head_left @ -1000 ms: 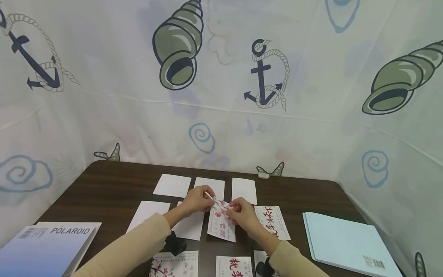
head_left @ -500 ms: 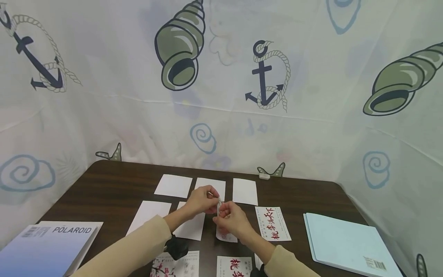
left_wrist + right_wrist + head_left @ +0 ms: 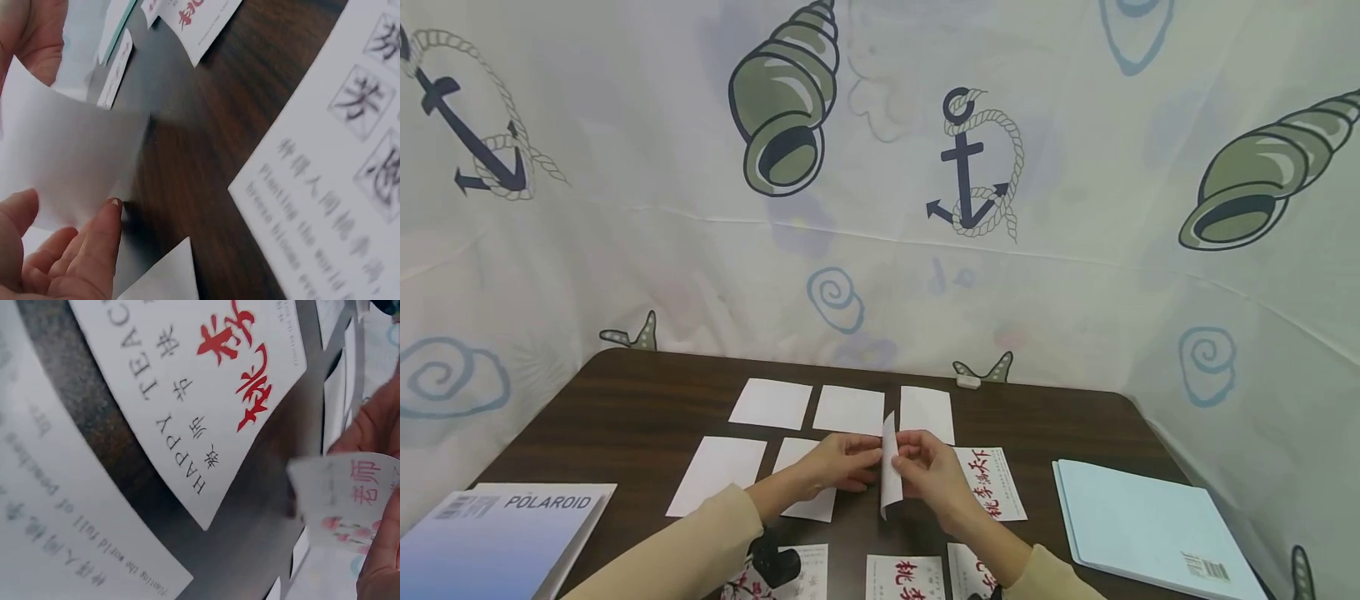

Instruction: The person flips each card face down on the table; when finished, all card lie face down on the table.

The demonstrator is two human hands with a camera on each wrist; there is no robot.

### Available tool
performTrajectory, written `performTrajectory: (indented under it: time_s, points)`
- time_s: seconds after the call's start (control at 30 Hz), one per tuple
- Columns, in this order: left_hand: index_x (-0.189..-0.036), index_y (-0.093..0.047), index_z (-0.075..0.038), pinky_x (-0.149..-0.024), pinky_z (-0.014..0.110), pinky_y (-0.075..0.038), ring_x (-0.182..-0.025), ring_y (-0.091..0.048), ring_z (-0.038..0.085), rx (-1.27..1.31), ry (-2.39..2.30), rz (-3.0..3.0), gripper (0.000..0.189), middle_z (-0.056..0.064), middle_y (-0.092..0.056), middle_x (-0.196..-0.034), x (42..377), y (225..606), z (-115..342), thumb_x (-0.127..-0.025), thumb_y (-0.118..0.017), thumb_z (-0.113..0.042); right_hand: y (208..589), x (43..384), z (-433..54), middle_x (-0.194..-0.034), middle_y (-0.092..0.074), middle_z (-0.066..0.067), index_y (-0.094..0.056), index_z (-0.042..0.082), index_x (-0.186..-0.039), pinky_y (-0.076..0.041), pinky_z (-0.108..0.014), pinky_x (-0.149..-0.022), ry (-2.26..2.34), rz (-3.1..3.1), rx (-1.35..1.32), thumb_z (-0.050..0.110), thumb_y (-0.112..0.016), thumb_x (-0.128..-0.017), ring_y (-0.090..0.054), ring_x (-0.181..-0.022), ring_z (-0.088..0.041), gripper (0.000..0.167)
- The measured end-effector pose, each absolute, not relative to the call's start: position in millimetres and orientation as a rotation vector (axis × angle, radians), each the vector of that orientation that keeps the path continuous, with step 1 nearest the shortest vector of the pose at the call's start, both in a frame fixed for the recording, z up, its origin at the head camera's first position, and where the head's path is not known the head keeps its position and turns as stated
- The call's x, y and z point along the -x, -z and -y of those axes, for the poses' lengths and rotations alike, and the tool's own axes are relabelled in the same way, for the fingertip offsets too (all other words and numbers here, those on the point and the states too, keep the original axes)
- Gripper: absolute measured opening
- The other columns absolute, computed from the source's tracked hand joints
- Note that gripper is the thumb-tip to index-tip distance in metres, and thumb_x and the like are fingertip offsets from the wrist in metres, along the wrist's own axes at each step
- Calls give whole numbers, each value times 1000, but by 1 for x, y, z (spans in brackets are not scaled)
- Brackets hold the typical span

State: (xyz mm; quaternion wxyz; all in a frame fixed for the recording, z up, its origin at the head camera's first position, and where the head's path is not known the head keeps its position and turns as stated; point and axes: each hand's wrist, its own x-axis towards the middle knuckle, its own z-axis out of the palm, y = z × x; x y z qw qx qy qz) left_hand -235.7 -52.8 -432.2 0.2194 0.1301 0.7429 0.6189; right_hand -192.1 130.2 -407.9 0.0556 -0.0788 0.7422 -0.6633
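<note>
A small white greeting card (image 3: 891, 467) stands upright and slightly curved between my hands. The right hand (image 3: 928, 475) pinches it from the right, thumb and fingertips on its edge. My left hand (image 3: 842, 462) is at its other side; in the left wrist view its fingers (image 3: 94, 244) and thumb lie apart against the plain back. Pink characters and flowers show on the printed face of the card (image 3: 350, 500) in the right wrist view. On the dark table (image 3: 662, 408), another printed card (image 3: 988, 483) lies just right of my right hand.
Blank-side-up cards lie in rows, such as the card (image 3: 771, 404) at the back. Printed cards, one with red characters (image 3: 906, 579), lie at the near edge. A POLAROID folder (image 3: 512, 533) sits left, a pale blue folder (image 3: 1150, 525) right. Patterned fabric (image 3: 887, 208) hangs behind the table.
The card has turned from its printed face toward me to nearly edge-on, its white back facing left. The left hand has come down the card's side; the right hand keeps its pinch.
</note>
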Motion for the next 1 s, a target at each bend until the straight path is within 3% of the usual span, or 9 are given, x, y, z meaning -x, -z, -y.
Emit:
performTrajectory:
  time_s: [0.13, 0.37, 1.0]
  points:
    - [-131, -48, 8, -76, 38, -56, -93, -68, 28, -280, -1751, -2089, 52, 23, -60, -120, 232, 435, 52, -91, -62, -22, 406, 189, -135, -89, -55, -1, -50, -6, -120, -55, -30, -63, 2039, -2279, 173, 4, -61, -88, -55, -77, -9, 36]
    - [-114, -60, 9, -68, 32, -57, -81, -66, 17, -160, -1721, -2390, 44, 14, -67, -97, 228, 436, 50, -76, -76, -7, 414, 191, -146, -79, -55, -2, -51, -7, -119, -55, -30, -59, 1976, -2419, 63, 2, -64, -85, -53, -68, -11, 37]
    - [-93, -59, 3, -54, 25, -41, -63, -49, 13, -453, -1223, -2899, 37, 4, -57, -74, 225, 445, 44, -66, -83, -7, 442, 199, -157, -68, -56, -4, -53, -5, -100, -53, -28, -48, 1500, -2594, 22, -3, -69, -77, -56, -50, -10, 28]
